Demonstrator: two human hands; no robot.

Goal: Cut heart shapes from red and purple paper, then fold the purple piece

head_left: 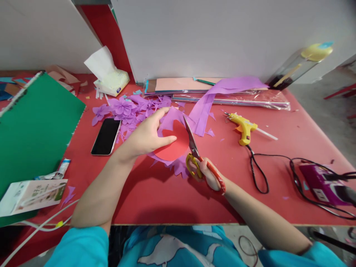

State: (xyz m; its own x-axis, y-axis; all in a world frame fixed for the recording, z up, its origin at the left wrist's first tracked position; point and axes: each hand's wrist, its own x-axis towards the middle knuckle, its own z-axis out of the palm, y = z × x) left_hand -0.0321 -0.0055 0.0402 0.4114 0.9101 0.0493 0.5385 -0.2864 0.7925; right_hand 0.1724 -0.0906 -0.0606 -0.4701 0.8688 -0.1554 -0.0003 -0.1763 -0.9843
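Observation:
Between thumb and fingers, my left hand (150, 133) pinches a red paper piece (178, 144) with rounded edges, laid over purple paper (168, 120). My right hand (208, 172) grips a pair of scissors (194, 146) with red and yellow handles, the blades pointing up and away along the right edge of the papers. Whether the blades touch the paper is hard to tell. Below the red piece hangs a purple scalloped edge (180, 167). Behind the blades, a folded purple strip (203, 111) runs back to the right.
Purple paper flowers (124, 107) and scraps lie behind my left hand, near a phone (106, 137) and tissue pack (112, 83). A yellow glue gun (244, 128) with a cord lies at right, before a purple box (319, 183). Paper packs (180, 86) line the back; a green board (41, 126) stands left.

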